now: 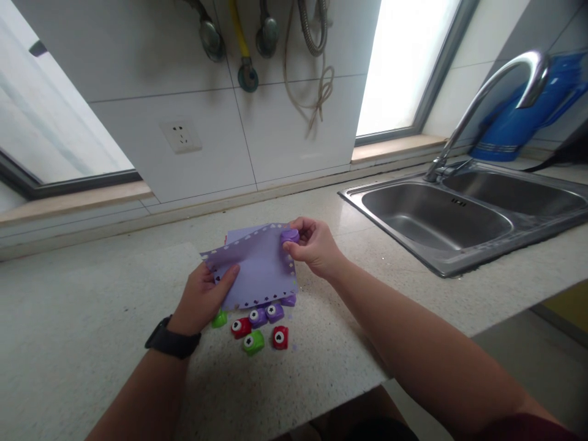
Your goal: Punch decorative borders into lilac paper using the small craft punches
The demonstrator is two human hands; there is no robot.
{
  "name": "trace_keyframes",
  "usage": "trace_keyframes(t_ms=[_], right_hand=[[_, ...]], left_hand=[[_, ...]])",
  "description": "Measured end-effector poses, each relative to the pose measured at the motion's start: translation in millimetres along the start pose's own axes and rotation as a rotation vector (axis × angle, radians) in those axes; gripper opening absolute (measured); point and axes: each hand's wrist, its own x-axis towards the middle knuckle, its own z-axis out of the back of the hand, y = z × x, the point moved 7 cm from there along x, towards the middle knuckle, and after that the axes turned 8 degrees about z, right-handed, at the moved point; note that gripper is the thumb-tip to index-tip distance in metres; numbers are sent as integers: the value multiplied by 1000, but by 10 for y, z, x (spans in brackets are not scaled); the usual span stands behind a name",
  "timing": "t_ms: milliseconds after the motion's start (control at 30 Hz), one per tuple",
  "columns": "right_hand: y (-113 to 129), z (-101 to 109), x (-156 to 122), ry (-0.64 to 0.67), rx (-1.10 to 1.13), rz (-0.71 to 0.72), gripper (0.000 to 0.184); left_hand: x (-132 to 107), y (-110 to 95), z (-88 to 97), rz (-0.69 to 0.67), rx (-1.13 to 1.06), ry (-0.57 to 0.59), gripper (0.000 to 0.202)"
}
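My left hand [209,294] grips the left side of a sheet of purple paper [257,266], thumb on top and fingers beneath. Small punched shapes run along the paper's edges. At its upper right corner, my right hand [316,245] pinches a purple craft punch [289,235] that sits on the paper's edge. Just below the sheet lie several more small punches: a red punch [241,327], a green punch [253,342], another red punch [280,337] and a purple punch [274,312]. A green punch [219,318] is partly hidden by my left hand.
The speckled countertop [114,306] runs along a tiled wall with a socket [180,136], valves and hoses. To the right is a double steel sink [436,214] with a curved faucet [482,104]. A blue jug [519,116] stands behind it.
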Motion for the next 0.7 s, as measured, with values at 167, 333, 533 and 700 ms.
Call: trace_keyframes(t_ms=[167,333,533,700], right_hand=[[25,-21,-7,60,-17,-3,32],[0,-42,-13,98,-9,-42,33],[-38,12,14,76,-13,-15,32],[-59,41,29,74,-21,-22,34]], left_hand=[[-27,-54,37,-36,49,-20,53],[-26,-83,48,-62,77,-24,47],[-31,-90,41,-87,110,-16,48],[-22,-31,49,-58,84,-10,54]])
